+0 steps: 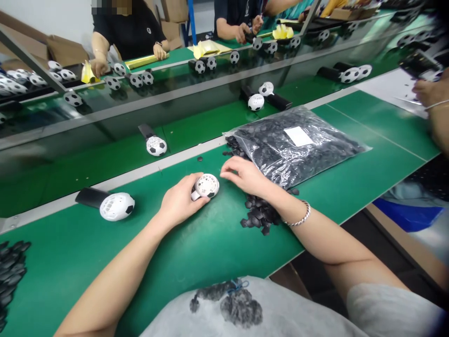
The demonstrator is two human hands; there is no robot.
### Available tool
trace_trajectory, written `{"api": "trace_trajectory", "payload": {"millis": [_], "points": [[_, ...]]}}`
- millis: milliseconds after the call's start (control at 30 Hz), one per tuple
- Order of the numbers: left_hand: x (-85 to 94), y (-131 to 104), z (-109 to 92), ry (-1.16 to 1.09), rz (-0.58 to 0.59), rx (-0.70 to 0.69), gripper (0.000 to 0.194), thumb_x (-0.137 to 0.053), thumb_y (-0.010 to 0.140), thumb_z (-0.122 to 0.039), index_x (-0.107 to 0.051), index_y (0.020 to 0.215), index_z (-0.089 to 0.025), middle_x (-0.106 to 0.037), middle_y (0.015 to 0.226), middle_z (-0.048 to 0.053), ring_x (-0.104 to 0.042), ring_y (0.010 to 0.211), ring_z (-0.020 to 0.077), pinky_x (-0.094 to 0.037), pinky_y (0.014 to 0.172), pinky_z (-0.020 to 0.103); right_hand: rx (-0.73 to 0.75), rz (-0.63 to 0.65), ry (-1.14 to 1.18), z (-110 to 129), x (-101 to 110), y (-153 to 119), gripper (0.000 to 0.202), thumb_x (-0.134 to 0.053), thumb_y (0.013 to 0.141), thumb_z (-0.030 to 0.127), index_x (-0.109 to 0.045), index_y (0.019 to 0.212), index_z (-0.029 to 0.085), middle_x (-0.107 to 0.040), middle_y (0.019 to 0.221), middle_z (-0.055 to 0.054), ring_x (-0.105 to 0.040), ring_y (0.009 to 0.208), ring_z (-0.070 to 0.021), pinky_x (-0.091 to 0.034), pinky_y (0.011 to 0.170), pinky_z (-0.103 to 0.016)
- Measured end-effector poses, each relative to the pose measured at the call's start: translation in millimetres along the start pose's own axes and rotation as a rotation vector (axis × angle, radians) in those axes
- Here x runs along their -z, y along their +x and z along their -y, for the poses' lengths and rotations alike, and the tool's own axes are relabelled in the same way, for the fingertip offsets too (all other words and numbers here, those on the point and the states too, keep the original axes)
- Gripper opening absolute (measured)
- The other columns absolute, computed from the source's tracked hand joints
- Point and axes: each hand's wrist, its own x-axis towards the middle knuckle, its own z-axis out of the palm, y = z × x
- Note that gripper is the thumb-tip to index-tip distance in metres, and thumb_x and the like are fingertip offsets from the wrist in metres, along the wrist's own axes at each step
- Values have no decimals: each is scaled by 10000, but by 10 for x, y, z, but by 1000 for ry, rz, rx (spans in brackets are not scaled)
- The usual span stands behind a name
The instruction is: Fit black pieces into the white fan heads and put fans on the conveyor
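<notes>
My left hand (179,202) grips a small white ball-shaped fan (206,186) with a grille face, held just above the green bench (210,248). My right hand (245,175) hovers right beside the fan, fingers pinched together over a loose pile of small black pieces (259,213); whether a piece sits between the fingertips is unclear. A clear plastic bag of black pieces (294,142) lies just beyond my right hand.
Another white fan with a black handle (107,203) lies to the left. More football-patterned fans (156,145) ride the conveyor behind. Several other people work across the line and at the right edge. Black pieces (10,271) sit at far left.
</notes>
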Motion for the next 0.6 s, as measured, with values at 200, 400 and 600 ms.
{"api": "trace_trajectory", "payload": {"millis": [200,400,600], "points": [[92,1,66,-33,57,45,562,-601,690,-304,-424,1223,-291,-573,1206,8,-590,1001,245,-494,747,340,-182,26,-375,-328,226,-30,75,-616,753,89,-665,758,145,-582,794,-94,-579,750,-223,-440,674,-323],[109,-9,117,75,35,-84,612,-449,689,-115,-423,1280,-273,-540,1260,13,-511,1129,239,-424,895,379,-109,-11,-409,-188,182,-48,160,-517,834,148,-669,785,160,-641,845,-92,-606,804,-219,-455,690,-305],[78,-28,59,68,66,-96,610,-450,687,-134,-429,1279,-279,-559,1213,27,-541,1064,242,-438,839,366,35,57,184,149,19,-160,185,-471,846,153,-645,890,200,-645,811,-8,-615,660,-119,-491,684,-261]]}}
